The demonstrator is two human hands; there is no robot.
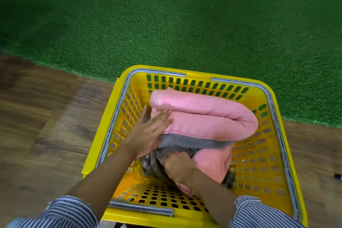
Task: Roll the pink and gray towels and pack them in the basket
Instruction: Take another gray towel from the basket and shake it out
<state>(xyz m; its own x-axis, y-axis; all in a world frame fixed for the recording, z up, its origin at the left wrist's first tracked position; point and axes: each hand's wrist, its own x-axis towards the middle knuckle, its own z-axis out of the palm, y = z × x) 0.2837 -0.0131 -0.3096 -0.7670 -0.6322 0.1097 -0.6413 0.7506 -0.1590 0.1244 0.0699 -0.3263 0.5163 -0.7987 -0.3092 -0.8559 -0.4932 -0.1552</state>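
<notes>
Pink terry fills most of the yellow basket point(273, 98): the pink towel point(203, 114) lies in it as a thick roll doubled back on itself, with the gray towel point(194, 142) tucked beneath and beside it, bunched rather than neatly rolled. The left hand point(148, 133) presses flat, fingers straight, on the pink roll's near end. The right hand point(177, 164) grips a fold of gray cloth low in the basket. Packing looks nearly done; settling the gray towel seems all that remains. The basket stands on the wooden floor point(46, 126), against the green turf point(166, 24).
</notes>
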